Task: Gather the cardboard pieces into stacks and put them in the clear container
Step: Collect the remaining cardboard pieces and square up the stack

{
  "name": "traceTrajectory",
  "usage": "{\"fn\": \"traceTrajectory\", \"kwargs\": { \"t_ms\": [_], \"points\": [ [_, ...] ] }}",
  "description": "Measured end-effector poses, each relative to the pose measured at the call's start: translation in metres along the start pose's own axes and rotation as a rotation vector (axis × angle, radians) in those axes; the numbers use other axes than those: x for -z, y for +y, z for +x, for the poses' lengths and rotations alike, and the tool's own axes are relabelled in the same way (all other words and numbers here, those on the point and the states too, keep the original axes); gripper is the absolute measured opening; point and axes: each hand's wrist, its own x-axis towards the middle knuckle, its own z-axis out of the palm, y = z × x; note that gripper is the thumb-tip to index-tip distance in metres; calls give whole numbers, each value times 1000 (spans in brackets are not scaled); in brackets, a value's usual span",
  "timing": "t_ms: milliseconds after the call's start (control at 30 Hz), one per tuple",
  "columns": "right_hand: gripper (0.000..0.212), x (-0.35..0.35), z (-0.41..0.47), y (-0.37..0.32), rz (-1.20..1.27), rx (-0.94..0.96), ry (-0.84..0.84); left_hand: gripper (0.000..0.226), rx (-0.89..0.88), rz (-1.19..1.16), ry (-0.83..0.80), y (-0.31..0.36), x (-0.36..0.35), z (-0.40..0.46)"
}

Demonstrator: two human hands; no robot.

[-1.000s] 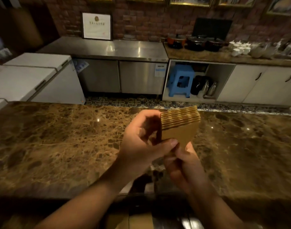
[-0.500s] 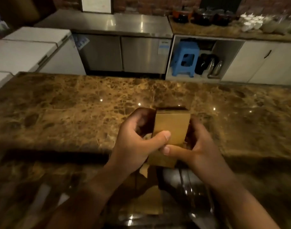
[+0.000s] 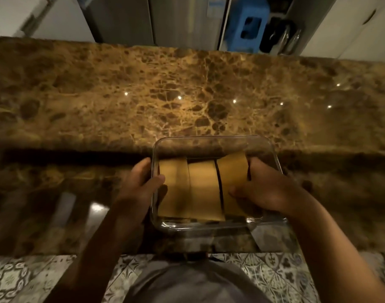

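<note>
A clear rectangular container (image 3: 211,139) sits on the lower marble ledge near me. Inside it lie three brown cardboard stacks side by side: a left stack (image 3: 173,189), a middle stack (image 3: 203,191) and a right stack (image 3: 232,171). My left hand (image 3: 141,184) grips the container's left wall, thumb over the rim. My right hand (image 3: 263,189) is inside the container, fingers and thumb closed around the right stack, which sits tilted and higher than the other two.
The brown marble counter (image 3: 187,90) stretches wide behind the container, with a step down to the ledge. Beyond it stand steel cabinets, a blue stool (image 3: 250,25) and white cupboards. Patterned floor tiles (image 3: 23,278) show below.
The view tipped down. Both hands held a cardboard stack above the counter; now that stack is down in the container on the right, and my left hand has shifted to the container's wall.
</note>
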Motion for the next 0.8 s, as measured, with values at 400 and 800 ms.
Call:
{"fn": "traceTrajectory", "kwargs": {
  "t_ms": [400,800],
  "points": [
    [36,-9,1,6,346,33,31,41,-100,-107,146,-11,-17,1],
    [17,-8,30,-33,247,21,134,25,-60,-105,176,13,-19,36]
  ]
}}
